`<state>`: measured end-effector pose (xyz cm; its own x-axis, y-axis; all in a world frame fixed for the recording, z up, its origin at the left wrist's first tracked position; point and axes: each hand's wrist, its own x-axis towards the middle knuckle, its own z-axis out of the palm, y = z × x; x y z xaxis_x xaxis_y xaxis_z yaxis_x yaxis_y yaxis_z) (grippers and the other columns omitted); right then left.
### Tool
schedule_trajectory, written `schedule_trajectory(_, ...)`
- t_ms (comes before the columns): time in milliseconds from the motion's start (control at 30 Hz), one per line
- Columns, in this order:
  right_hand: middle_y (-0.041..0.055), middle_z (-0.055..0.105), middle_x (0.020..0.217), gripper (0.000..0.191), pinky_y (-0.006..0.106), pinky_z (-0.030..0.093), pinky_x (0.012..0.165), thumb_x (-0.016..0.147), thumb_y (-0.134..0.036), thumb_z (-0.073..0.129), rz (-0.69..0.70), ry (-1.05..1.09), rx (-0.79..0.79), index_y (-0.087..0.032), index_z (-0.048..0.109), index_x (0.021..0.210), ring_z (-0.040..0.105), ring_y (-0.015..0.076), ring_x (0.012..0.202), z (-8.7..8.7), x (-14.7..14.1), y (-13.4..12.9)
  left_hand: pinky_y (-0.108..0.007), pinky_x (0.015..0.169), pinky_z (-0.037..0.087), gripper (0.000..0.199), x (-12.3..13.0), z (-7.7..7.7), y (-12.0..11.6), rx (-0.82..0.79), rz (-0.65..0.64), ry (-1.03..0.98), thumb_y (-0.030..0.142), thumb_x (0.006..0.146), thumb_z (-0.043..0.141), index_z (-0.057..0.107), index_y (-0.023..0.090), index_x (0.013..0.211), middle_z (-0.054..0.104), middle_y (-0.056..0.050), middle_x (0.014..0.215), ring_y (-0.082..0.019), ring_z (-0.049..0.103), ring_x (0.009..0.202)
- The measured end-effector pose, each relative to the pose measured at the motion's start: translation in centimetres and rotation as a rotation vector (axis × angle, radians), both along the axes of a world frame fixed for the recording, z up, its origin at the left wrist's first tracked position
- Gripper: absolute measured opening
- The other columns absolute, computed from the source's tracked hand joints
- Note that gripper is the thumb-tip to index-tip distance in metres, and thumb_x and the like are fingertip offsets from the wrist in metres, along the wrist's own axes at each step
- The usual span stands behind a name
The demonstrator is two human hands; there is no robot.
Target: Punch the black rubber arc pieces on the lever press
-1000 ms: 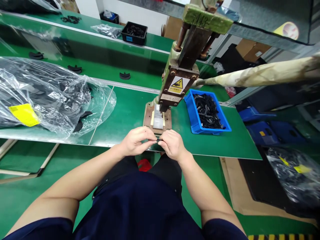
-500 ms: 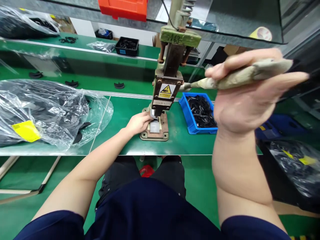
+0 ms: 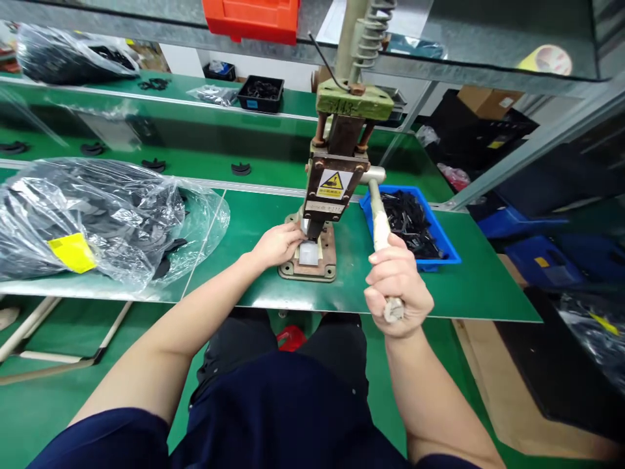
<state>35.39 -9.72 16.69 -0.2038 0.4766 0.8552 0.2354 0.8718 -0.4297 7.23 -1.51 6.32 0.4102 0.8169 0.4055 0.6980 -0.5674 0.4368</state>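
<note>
A hand press [image 3: 336, 156] with a yellow warning label stands upright in front of me. My right hand [image 3: 400, 283] is closed around its lever [image 3: 378, 215], which is wrapped in pale tape and points down toward me. My left hand [image 3: 279, 245] rests at the press base [image 3: 328, 251], fingertips pressed together beside the lowered ram [image 3: 315, 228]. Whatever those fingertips hold is hidden by the fingers and the ram. A pale block [image 3: 308, 253] lies on the base just in front of them.
Right of the press, a blue bin [image 3: 446, 251] holds many small black parts. A clear plastic bag [image 3: 112, 215] of black curved pieces lies at left. Behind, several black curved parts sit on a green strip, one curved part [image 3: 241, 169] nearest the press. An orange bin [image 3: 251, 19] hangs above.
My right hand has swung the lever down and toward me, its fingers now wrapped around the grip instead of stretched out. The ram sits slightly lower. My left hand stays at the base.
</note>
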Motion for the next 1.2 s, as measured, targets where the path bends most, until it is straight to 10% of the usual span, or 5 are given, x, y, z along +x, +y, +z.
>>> schedule_trajectory(200,-0.0022,0.066,0.062,0.015,0.069,0.055,0.101,0.076,-0.037,0.075,-0.061,0.131,0.123,-0.037,0.064,0.066,0.070,0.0291,0.073,-1.7,-0.4,1.8,-0.043,0.107,0.055,0.033,-3.8,0.3,-1.9,-0.021,0.132,0.106,0.029,0.107,0.051,0.070,0.023,0.133,0.073,-0.011,0.132,-0.026,0.068,0.124)
schedule_trajectory(433,-0.0062,0.066,0.060,0.032,0.063,0.059,0.104,0.080,-0.043,0.076,-0.077,0.172,0.158,-0.029,0.058,0.058,0.071,0.0211,0.072,-2.0,-0.7,2.6,-0.044,0.106,0.052,0.036,-19.2,2.1,-6.2,-0.324,0.709,0.533,0.035,0.100,0.057,0.068,0.013,0.127,0.071,-0.019,0.124,-0.033,0.067,0.121)
schedule_trajectory(600,-0.0070,0.066,0.062,0.037,0.060,0.058,0.106,0.083,-0.045,0.076,-0.079,0.192,0.152,-0.026,0.056,0.057,0.071,0.0189,0.073,-1.9,-1.0,2.3,-0.041,0.112,0.047,0.060,-26.4,3.7,-8.7,-0.598,0.733,0.715,0.046,0.090,0.069,0.062,0.018,0.143,0.063,-0.017,0.147,-0.035,0.060,0.135)
schedule_trajectory(900,-0.0045,0.065,0.061,0.036,0.060,0.059,0.105,0.083,-0.042,0.077,-0.059,0.184,0.195,-0.026,0.056,0.059,0.072,0.0195,0.074,-2.0,-0.9,2.7,-0.049,0.121,0.036,0.056,-28.3,3.1,-8.3,-0.564,0.661,0.853,0.033,0.090,0.063,0.067,0.025,0.146,0.059,-0.014,0.154,-0.036,0.054,0.142)
schedule_trajectory(1200,-0.0046,0.065,0.065,0.030,0.058,0.057,0.108,0.085,-0.037,0.074,-0.045,0.204,0.198,-0.025,0.058,0.063,0.072,0.0182,0.079,-2.1,-1.3,2.4,-0.049,0.105,0.044,0.048,-24.7,3.2,-7.7,-0.223,0.615,0.762,0.042,0.106,0.041,0.078,0.021,0.128,0.069,-0.019,0.128,-0.036,0.061,0.125)
